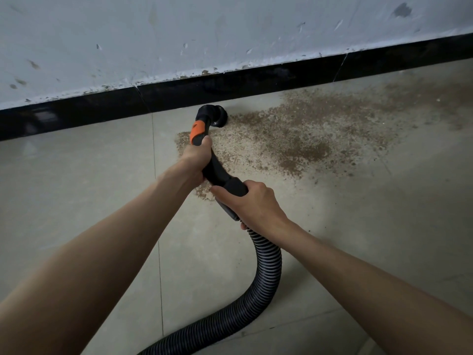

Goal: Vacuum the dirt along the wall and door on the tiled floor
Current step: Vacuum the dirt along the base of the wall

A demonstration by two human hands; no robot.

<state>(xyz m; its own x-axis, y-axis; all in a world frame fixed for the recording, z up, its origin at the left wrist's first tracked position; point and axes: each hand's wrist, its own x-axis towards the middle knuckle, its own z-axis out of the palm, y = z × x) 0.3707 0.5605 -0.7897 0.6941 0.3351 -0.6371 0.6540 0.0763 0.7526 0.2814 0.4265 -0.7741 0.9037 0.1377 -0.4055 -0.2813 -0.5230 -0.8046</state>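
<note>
A black vacuum handle [217, 167] with an orange collar [197, 130] ends in a round black nozzle [217, 116] set on the tiled floor just in front of the black skirting [230, 85]. My left hand [195, 158] grips the handle right below the orange collar. My right hand [252, 201] grips the handle's lower end where the ribbed hose [266, 272] joins it. Brown dirt [302, 139] spreads over the tiles to the right of the nozzle, with a smaller patch [203, 193] under my hands.
The scuffed white wall [204, 34] runs across the top above the skirting. The hose curls down and off the bottom edge [179, 342]. Pale floor tiles [76, 188] with a grout line lie to the left.
</note>
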